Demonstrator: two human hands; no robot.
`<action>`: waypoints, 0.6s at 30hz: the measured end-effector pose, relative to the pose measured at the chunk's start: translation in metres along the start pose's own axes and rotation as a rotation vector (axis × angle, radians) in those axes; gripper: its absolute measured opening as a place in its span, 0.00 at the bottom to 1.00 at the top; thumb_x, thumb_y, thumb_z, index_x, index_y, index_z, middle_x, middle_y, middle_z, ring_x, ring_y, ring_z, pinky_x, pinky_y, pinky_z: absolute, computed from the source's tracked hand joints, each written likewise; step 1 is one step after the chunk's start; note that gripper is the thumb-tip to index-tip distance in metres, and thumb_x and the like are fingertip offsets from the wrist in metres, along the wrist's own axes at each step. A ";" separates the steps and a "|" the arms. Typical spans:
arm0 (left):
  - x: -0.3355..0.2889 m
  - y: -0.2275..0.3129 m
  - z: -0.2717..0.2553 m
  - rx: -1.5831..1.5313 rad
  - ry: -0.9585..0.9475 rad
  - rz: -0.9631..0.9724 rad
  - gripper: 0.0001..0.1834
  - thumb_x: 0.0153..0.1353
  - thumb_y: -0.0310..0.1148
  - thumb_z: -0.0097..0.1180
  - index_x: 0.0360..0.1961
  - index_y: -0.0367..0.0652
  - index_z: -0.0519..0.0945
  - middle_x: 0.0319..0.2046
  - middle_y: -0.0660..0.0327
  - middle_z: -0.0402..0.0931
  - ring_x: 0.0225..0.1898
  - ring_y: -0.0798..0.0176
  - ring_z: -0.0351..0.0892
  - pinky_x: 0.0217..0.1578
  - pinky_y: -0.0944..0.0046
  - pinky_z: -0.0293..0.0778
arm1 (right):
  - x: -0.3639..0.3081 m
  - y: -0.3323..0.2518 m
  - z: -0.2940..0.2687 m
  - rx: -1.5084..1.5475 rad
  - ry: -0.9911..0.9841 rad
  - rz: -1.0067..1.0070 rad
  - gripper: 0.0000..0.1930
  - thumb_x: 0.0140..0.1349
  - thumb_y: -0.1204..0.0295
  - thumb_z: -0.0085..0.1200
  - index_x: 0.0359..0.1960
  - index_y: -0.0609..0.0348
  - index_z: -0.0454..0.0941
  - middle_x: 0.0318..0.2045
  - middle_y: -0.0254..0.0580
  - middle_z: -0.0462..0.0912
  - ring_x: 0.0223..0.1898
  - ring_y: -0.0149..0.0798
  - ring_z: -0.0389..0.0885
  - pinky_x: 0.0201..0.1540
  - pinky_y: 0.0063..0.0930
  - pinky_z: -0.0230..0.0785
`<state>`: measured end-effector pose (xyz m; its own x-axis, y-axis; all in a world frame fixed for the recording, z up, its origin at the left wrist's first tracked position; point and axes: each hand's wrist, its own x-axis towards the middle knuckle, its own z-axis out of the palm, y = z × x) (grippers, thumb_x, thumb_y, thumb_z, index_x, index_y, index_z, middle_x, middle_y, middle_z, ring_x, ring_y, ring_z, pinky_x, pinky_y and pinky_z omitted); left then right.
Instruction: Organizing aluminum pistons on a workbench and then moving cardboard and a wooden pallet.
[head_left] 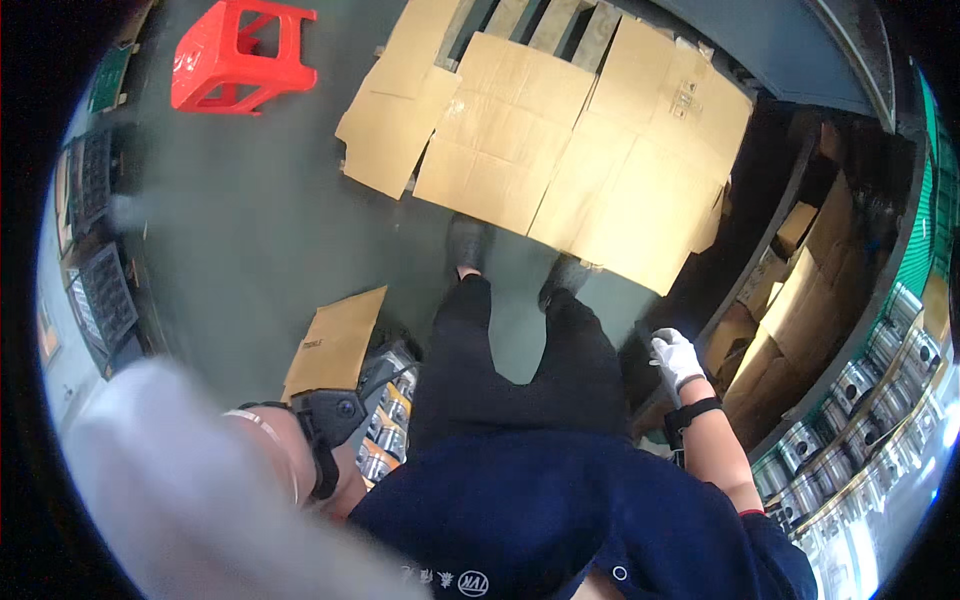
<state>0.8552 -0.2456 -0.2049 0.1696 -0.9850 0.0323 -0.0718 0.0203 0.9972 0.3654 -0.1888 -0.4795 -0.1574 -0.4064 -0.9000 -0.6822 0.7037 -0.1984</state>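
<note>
My left hand [165, 470], in a white glove, is raised very close to the camera and badly blurred, so its fingers cannot be made out. A black strap with a small camera [335, 412] is around the left wrist. Beyond that arm is an open box of silver pistons [388, 420], with a raised cardboard flap [332, 345] beside it. My right hand [675, 358], also white-gloved and with a black wrist strap [692, 412], hangs low by my right leg. Its fingers are curled in, and nothing shows in them. It is nearest to a dark bin of cardboard scraps [790, 310].
Flattened cardboard sheets [560, 140] lie over a wooden pallet [550, 25] just ahead of my feet. A red plastic stool [240, 58] lies on its side at the far left. Rows of pistons [855, 430] stand along the right. Dark trays [100, 295] line the left edge.
</note>
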 end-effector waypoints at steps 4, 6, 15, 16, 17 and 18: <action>0.047 -0.061 -0.017 0.261 0.126 -0.316 0.11 0.64 0.29 0.56 0.43 0.34 0.81 0.37 0.55 0.82 0.42 0.61 0.82 0.48 0.65 0.75 | 0.025 0.035 0.023 -0.092 -0.049 0.222 0.15 0.62 0.67 0.55 0.47 0.61 0.80 0.42 0.50 0.85 0.41 0.44 0.85 0.42 0.34 0.78; 0.042 -0.160 -0.051 0.565 0.040 -0.534 0.14 0.63 0.32 0.59 0.48 0.38 0.80 0.42 0.57 0.83 0.44 0.65 0.82 0.50 0.66 0.74 | 0.038 0.000 0.043 -0.338 -0.110 0.087 0.15 0.63 0.70 0.53 0.49 0.63 0.78 0.41 0.49 0.84 0.37 0.43 0.84 0.38 0.35 0.79; 0.021 -0.484 -0.148 1.316 -0.143 -0.982 0.35 0.59 0.52 0.58 0.63 0.45 0.69 0.60 0.51 0.72 0.61 0.50 0.71 0.61 0.55 0.68 | 0.255 -0.146 0.132 -0.464 0.100 -0.428 0.15 0.62 0.62 0.51 0.45 0.55 0.81 0.38 0.58 0.84 0.43 0.56 0.83 0.48 0.40 0.74; 0.035 -0.511 -0.147 1.268 -0.106 -1.002 0.39 0.57 0.55 0.59 0.64 0.43 0.67 0.61 0.50 0.70 0.63 0.48 0.69 0.62 0.55 0.67 | 0.276 -0.151 0.140 -0.452 0.102 -0.433 0.15 0.62 0.62 0.51 0.45 0.55 0.81 0.38 0.58 0.84 0.43 0.56 0.83 0.48 0.40 0.74; 0.046 -0.541 -0.147 1.270 -0.073 -1.026 0.40 0.57 0.55 0.58 0.65 0.43 0.66 0.62 0.50 0.69 0.64 0.49 0.68 0.62 0.55 0.66 | 0.293 -0.158 0.149 -0.492 0.100 -0.424 0.15 0.62 0.63 0.51 0.46 0.55 0.81 0.39 0.58 0.84 0.43 0.56 0.83 0.48 0.40 0.74; 0.056 -0.566 -0.149 1.277 -0.032 -1.048 0.41 0.57 0.56 0.58 0.66 0.42 0.66 0.63 0.50 0.69 0.64 0.49 0.67 0.63 0.55 0.66 | 0.305 -0.167 0.160 -0.529 0.098 -0.423 0.15 0.62 0.63 0.51 0.47 0.55 0.80 0.39 0.57 0.84 0.44 0.56 0.83 0.49 0.40 0.74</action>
<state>1.0521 -0.2869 -0.7572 0.6444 -0.4819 -0.5937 -0.6601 -0.7425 -0.1137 0.5457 -0.3374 -0.7829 0.1527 -0.6521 -0.7426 -0.9524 0.1037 -0.2868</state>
